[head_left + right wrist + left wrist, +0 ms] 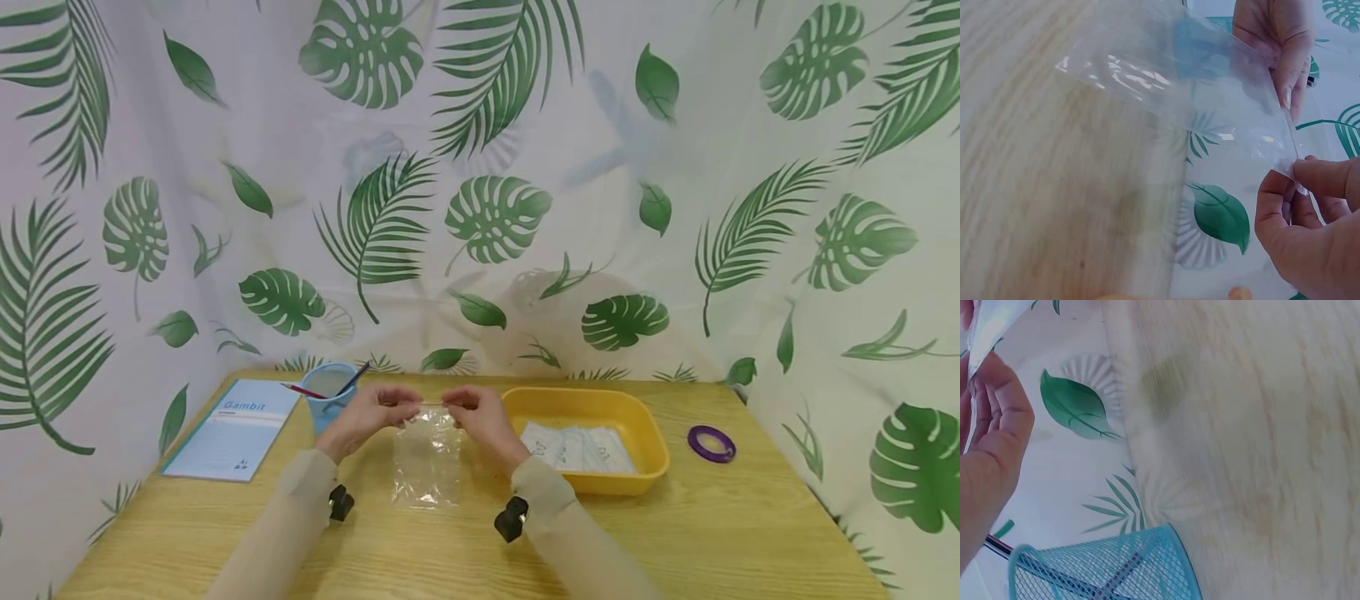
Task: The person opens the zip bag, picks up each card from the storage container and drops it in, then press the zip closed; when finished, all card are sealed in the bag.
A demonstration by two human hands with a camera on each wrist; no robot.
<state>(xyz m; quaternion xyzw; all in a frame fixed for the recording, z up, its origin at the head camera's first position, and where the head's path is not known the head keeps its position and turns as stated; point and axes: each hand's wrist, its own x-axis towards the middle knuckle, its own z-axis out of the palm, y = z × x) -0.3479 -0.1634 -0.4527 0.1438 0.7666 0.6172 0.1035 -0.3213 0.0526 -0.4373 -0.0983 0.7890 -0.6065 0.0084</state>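
Note:
A clear plastic bag (pixel 426 462) hangs between my two hands above the table, its top edge stretched level. My left hand (pixel 377 414) pinches one top corner between thumb and fingers. The opposite corner is pinched by my right hand (pixel 486 421). In the right wrist view the see-through bag (pixel 1147 81) shows glossy creases, and both the left hand (pixel 1282 47) and the right hand (pixel 1316 225) grip its edge. The left wrist view catches only part of the left hand (pixel 997 425) with a bit of the plastic at the frame's edge.
Behind my left forearm stands a blue mesh pen cup (pixel 327 385) with pencils. A notebook (pixel 236 429) lies at the left. On the right, a yellow tray (pixel 585 398) holds several white packets (pixel 581 448), and a purple ring (pixel 712 444) lies beyond it.

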